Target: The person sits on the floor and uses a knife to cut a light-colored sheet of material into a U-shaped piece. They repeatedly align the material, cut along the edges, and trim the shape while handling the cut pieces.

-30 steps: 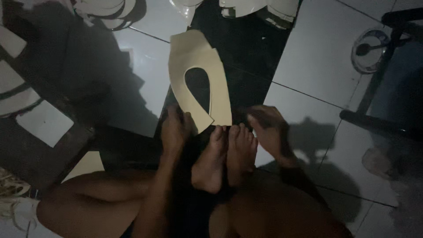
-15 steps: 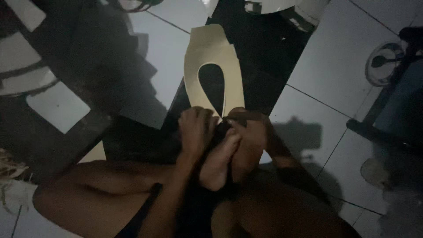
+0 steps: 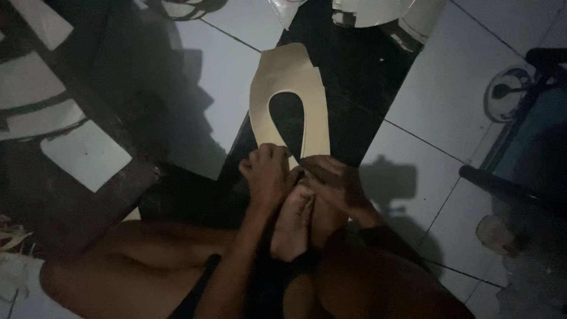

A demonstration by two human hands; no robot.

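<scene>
Head view: cream cut-out pattern piece (image 3: 287, 94) flat on black sheet (image 3: 366, 88), floor. Left hand (image 3: 267, 177) and right hand (image 3: 333, 183) now closed together, pinching its near end, just above bare feet (image 3: 301, 218); half-second back, looser.

Left hand: my left hand (image 3: 267, 172) presses on the near end of the tan cut-out piece (image 3: 288, 88), fingers curled.
Right hand: my right hand (image 3: 335, 184) rests just beside it, at the piece's other near tip.
Piece: a flat horseshoe shape lying on the black sheet (image 3: 360, 77).
Feet: my bare feet (image 3: 301, 220) sit between my hands.
Floor: pale tiled floor (image 3: 437, 100), dimly lit.
Around: white cut pieces (image 3: 85, 155) at left.
</scene>
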